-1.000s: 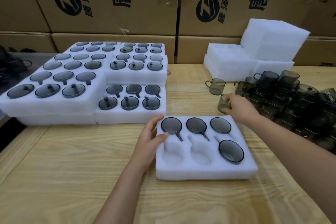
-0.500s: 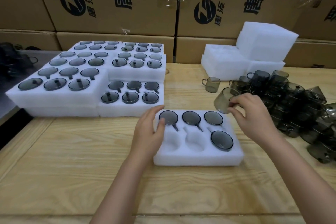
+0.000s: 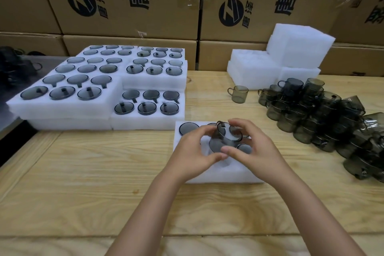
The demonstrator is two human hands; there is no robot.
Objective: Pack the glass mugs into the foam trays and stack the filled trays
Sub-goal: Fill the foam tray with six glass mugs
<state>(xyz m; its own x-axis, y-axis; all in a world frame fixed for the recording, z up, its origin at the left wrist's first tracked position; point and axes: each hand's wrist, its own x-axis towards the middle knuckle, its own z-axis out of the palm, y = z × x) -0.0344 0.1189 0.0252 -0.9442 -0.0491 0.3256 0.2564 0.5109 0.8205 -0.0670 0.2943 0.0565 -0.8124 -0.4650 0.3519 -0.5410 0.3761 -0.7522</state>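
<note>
Currently on the wooden table:

1. Glass mug, smoky grey, tilted, held over the middle of the foam tray. Whether its base touches the foam cannot be told.
2. Left hand: fingers and thumb curled round the mug's left side.
3. Right hand: thumb under the mug, fingers arched over its rim, grasping it.
4. Tray contents: one packed mug clear at rear left, another partly seen at front right. The remaining pockets are covered by the hands.
5. Filled trays: white foam, stacked in several piles at the left, six mugs showing in each top layer. The lower layers show only their edges.
6. Loose mugs: a heap at the right, running off the frame edge and too tangled to count.
7. Single mug: upright, apart from the heap.
8. Empty foam trays: stacked at rear right.
9. Cardboard boxes: printed, walling the back, their tops cut off.
10. Dark objects: far left, too dim to identify.
</note>
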